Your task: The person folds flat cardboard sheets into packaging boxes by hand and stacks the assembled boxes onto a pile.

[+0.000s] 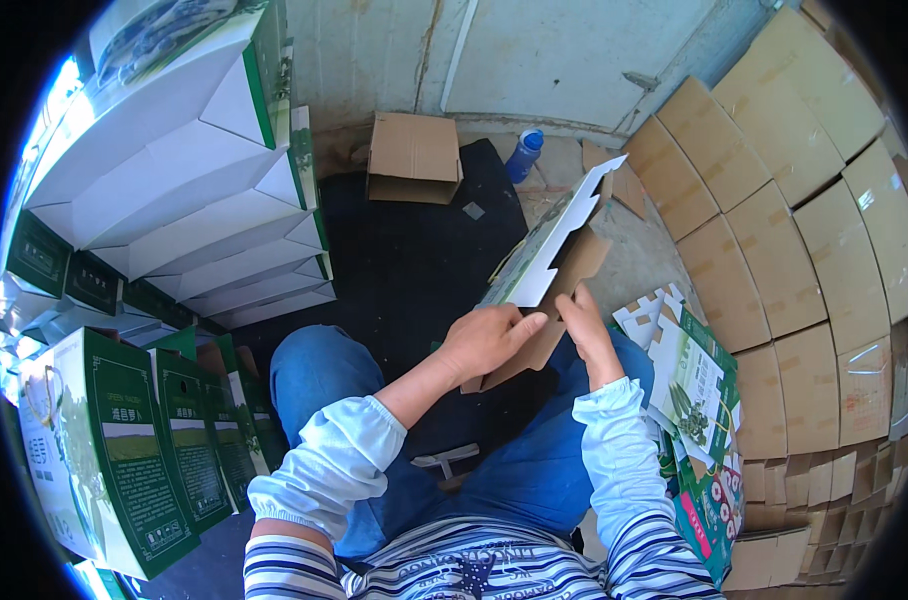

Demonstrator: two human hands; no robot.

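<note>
Black matting [394,250] lies underfoot; over its right edge, the left hand [486,340] clamps 1 open carton [576,262]. The right hand [591,338] touches it; I cannot tell whether those fingers pinch. Seemingly light, stiff, easily creased: best gripped along folds.

Two hands [491,340] [589,335], one held carton [582,262], one blue bottle [521,163]

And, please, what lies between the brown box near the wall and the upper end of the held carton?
A blue bottle stands there in the head view.
</note>
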